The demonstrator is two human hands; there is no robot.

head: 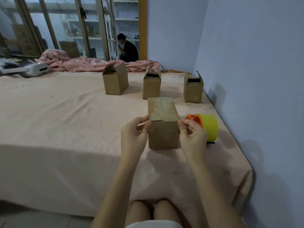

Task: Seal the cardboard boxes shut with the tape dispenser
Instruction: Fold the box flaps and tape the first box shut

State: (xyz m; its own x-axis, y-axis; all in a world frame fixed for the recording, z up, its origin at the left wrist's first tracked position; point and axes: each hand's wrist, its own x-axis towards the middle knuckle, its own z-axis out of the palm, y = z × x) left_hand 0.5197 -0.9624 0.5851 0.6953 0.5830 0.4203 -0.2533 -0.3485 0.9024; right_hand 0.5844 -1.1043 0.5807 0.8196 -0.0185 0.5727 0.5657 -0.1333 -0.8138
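Observation:
A small cardboard box [162,119] stands on the bed in front of me, its top flaps folded flat with clear tape across them. My left hand [134,135] grips its left near corner, thumb and fingers pinched at the top edge. My right hand [191,135] holds the right near corner the same way. The tape dispenser [207,125], an orange holder with a yellow roll, lies on the sheet just right of the box, behind my right hand. Three more cardboard boxes stand farther back with flaps up: left [115,81], middle [151,84], right [193,89].
The bed's pink sheet [65,129] fills most of the view; its right edge runs along the blue wall [255,63]. A crumpled pink blanket [79,63] and a white headset [37,69] lie at the far side. A person in black [129,49] sits beyond the doorway.

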